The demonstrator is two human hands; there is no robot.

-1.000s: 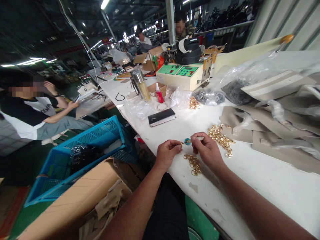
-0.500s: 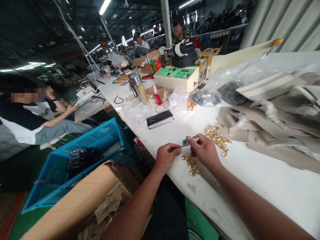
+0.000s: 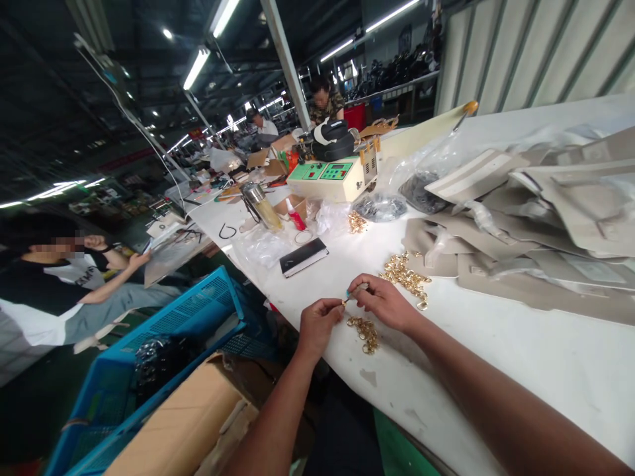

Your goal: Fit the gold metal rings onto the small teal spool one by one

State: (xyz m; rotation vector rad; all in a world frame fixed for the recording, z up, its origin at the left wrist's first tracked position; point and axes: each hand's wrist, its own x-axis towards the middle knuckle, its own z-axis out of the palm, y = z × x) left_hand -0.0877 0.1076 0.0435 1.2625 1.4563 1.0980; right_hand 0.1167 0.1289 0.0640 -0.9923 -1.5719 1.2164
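My left hand (image 3: 317, 322) and my right hand (image 3: 383, 303) meet at the front edge of the white table (image 3: 496, 357). Both are closed in a pinch on a small gold metal piece with a bit of teal showing (image 3: 346, 299) held between them. A small heap of gold metal rings (image 3: 364, 332) lies just below the hands. A larger pile of gold fittings (image 3: 404, 276) lies right behind my right hand.
Beige cut pieces (image 3: 520, 251) cover the right of the table. A black notebook (image 3: 303, 256), a red-capped bottle (image 3: 296, 216), a steel flask (image 3: 259, 205) and a green-panelled machine (image 3: 331, 178) stand further back. A blue crate (image 3: 163, 350) and cardboard box (image 3: 183, 423) sit left. Other people sit nearby.
The camera has tilted up and shifted, so everything sits lower and more to the left. My hands stay pinched together on the small piece; less of the teal part shows.
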